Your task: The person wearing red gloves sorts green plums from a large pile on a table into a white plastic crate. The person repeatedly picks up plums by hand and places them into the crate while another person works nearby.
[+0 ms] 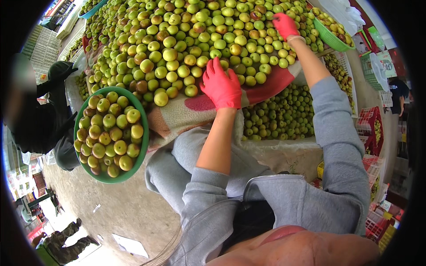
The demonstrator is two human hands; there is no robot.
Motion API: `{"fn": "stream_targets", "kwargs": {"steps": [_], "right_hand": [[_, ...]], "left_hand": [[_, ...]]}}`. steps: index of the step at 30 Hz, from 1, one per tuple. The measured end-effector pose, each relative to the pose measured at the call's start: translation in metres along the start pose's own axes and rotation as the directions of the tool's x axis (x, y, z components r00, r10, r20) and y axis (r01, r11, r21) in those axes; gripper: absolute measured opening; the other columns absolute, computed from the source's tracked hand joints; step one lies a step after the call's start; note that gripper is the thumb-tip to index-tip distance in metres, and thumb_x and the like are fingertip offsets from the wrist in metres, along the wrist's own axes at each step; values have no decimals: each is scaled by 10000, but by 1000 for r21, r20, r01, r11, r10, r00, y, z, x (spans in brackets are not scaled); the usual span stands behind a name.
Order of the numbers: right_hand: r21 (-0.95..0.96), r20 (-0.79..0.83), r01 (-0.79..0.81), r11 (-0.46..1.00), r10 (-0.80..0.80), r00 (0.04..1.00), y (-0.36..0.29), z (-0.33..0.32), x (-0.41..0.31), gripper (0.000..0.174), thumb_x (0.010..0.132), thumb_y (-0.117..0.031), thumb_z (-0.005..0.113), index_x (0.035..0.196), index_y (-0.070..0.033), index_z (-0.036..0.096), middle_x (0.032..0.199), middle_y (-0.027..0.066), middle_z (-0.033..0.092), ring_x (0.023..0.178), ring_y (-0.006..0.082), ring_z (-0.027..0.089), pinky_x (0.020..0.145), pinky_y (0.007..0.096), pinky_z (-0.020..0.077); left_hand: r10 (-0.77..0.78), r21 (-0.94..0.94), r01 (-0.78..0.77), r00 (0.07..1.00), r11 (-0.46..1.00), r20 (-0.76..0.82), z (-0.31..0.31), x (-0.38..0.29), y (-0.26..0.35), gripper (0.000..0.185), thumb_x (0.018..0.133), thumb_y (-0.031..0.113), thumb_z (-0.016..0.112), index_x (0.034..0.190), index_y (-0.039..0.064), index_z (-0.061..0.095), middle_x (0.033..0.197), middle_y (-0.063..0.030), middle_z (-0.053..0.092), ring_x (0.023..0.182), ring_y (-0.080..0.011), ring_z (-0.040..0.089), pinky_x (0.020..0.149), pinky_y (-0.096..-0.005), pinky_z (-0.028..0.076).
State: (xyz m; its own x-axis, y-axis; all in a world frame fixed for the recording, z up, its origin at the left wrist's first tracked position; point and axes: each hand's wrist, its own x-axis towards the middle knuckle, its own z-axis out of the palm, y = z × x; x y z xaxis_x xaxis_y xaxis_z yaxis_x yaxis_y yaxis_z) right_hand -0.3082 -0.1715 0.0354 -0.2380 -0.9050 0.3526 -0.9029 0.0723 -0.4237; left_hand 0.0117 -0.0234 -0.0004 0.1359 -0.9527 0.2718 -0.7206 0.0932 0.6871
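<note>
A broad heap of round green fruit (169, 55), some with brown-red blush, is spread over a patterned blanket (186, 116). My left hand (221, 84), in a red glove, rests palm down at the heap's near edge, its fingers spread over the fruit; whether one is under the palm is hidden. Farther out on the right, my right hand (285, 26), also red-gloved, reaches among the fruit with its fingers bent down and slightly blurred, so its hold does not show. A green plastic basin (145, 133) full of browner fruit stands left of my knees.
A green basket (327, 39) of fruit sits at the upper right. Below the blanket's edge, a lined crate (279, 143) holds more green fruit. A person in dark clothing (55, 109) is close on the left. Red crates (366, 123) stand at the right.
</note>
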Motion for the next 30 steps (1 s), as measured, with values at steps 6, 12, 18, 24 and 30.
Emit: {"fn": "stream_targets", "kwargs": {"steps": [6, 12, 18, 24, 30], "right_hand": [[-317, 17, -21, 948, 28, 999, -47, 37, -11, 258, 883, -234, 570, 1093, -110, 654, 1105, 196, 661, 1034, 392, 621, 887, 458, 511], [124, 91, -70, 990, 58, 994, -33, 1, -37, 376, 851, -340, 653, 1181, -158, 647, 921, 143, 694, 872, 283, 665, 773, 373, 523], [743, 329, -578, 336, 569, 754, 62, -80, -161, 312, 947, -250, 586, 1201, -70, 589, 1036, 34, 595, 857, 120, 560, 716, 259, 487], [-170, -73, -372, 912, 365, 928, 306, -196, -201, 543, 953, -268, 608, 1405, -14, 444, 1395, 155, 501, 1258, 237, 515, 1027, 370, 454], [736, 102, -355, 576, 424, 900, 69, -71, -154, 587, 921, -302, 660, 1397, -13, 474, 1339, 183, 559, 1229, 247, 535, 999, 351, 453]], "left_hand": [[7, -3, -7, 1000, 1000, -8, -3, 1, -5, 523, 856, 328, 591, 1329, 119, 514, 1394, -60, 519, 1244, -295, 498, 991, -503, 378], [7, -14, -7, 1000, 1000, 27, -2, 1, -5, 561, 838, 285, 631, 1350, 120, 474, 1386, -89, 510, 1223, -308, 496, 987, -560, 370], [11, -39, -12, 1000, 999, -24, 0, -2, -10, 558, 827, 257, 640, 1339, 104, 477, 1380, -112, 509, 1201, -332, 506, 970, -540, 386], [167, -275, -164, 986, 948, -11, 16, 3, -1, 640, 779, 247, 709, 1344, 57, 476, 1398, -200, 466, 1215, -464, 423, 1036, -548, 355], [385, -79, -381, 922, 921, 40, 3, -1, -12, 611, 750, 238, 697, 1308, 72, 511, 1288, -150, 550, 1107, -373, 540, 955, -459, 424]]}}
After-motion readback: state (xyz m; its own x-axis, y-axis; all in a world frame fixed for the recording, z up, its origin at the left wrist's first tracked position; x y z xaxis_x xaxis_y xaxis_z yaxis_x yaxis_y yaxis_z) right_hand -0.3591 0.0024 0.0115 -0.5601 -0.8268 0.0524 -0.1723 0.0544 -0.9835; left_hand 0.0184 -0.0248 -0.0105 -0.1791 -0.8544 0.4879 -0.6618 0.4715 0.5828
